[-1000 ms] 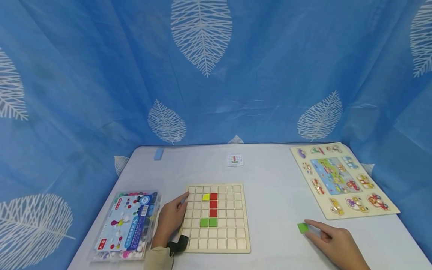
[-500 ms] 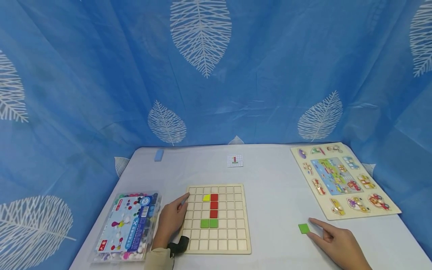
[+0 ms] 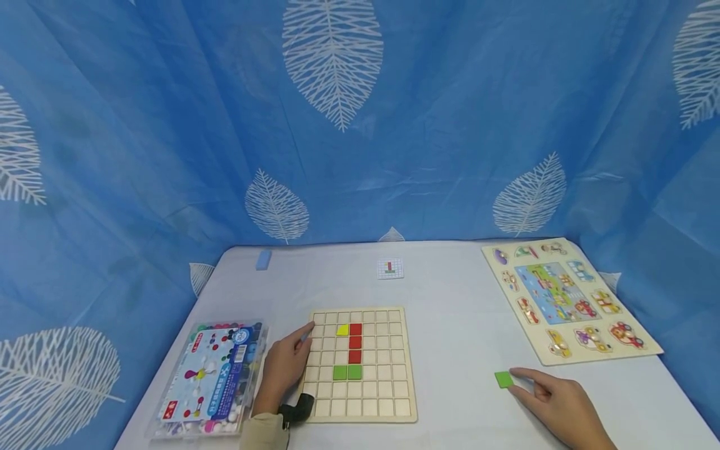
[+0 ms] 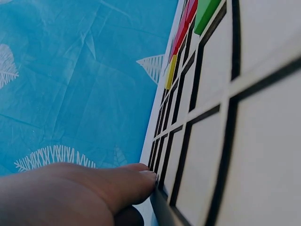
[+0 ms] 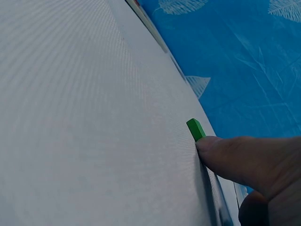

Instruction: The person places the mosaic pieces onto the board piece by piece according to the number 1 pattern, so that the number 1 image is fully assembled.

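Note:
A square green tile (image 3: 504, 379) is pinched at its right side between the thumb and index finger of my right hand (image 3: 554, 403), low over the white table. The right wrist view shows the thumb against the green tile (image 5: 195, 129). My left hand (image 3: 287, 362) rests along the left edge of a wooden grid board (image 3: 388, 390), index finger stretched out to the rim. Set in the board are a yellow triangle (image 3: 342, 330), a column of red tiles (image 3: 355, 342) and two green tiles (image 3: 347, 372) below it.
A small pattern card (image 3: 390, 269) and a blue block (image 3: 263, 260) lie toward the back. At the left stands a clear box of coloured pieces (image 3: 208, 378). A wooden picture puzzle (image 3: 570, 300) lies at the right, and a blue curtain (image 3: 427, 187) surrounds the table.
My right index finger lifted off the green tile half a second ago and is now back against it, with the thumb. The left hand and the board have stayed in place.

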The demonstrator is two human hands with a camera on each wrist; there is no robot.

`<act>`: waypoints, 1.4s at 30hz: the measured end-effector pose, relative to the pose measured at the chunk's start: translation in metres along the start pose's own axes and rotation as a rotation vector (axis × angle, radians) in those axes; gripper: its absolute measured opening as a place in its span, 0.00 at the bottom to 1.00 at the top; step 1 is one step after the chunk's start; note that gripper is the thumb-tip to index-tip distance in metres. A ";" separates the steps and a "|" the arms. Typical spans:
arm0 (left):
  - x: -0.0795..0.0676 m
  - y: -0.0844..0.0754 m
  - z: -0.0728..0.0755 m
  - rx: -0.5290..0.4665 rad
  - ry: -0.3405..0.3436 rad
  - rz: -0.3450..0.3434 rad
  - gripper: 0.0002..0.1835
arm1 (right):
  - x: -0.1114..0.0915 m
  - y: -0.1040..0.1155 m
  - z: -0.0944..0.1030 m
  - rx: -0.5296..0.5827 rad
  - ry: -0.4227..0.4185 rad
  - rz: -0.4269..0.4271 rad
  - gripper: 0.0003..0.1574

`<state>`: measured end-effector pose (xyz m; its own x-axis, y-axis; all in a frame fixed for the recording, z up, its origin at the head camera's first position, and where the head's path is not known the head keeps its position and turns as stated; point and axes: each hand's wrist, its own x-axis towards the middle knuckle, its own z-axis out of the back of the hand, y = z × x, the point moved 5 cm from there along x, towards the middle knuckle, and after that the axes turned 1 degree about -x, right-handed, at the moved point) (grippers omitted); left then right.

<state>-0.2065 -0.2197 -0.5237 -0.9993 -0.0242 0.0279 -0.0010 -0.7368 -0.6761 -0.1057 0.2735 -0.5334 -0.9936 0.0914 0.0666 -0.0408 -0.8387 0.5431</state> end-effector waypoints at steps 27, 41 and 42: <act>-0.001 0.002 0.001 0.015 -0.003 0.013 0.21 | -0.002 0.007 -0.001 0.023 -0.075 0.069 0.16; 0.000 0.001 0.000 0.009 -0.007 0.004 0.21 | 0.000 0.022 -0.002 0.040 -0.131 0.156 0.15; 0.000 0.001 0.000 0.007 -0.007 0.003 0.21 | 0.001 0.025 -0.003 0.039 -0.122 0.157 0.15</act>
<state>-0.2063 -0.2207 -0.5248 -0.9990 -0.0312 0.0313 0.0022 -0.7414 -0.6711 -0.1079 0.2510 -0.5225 -0.9671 0.0274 0.2530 0.1203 -0.8268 0.5494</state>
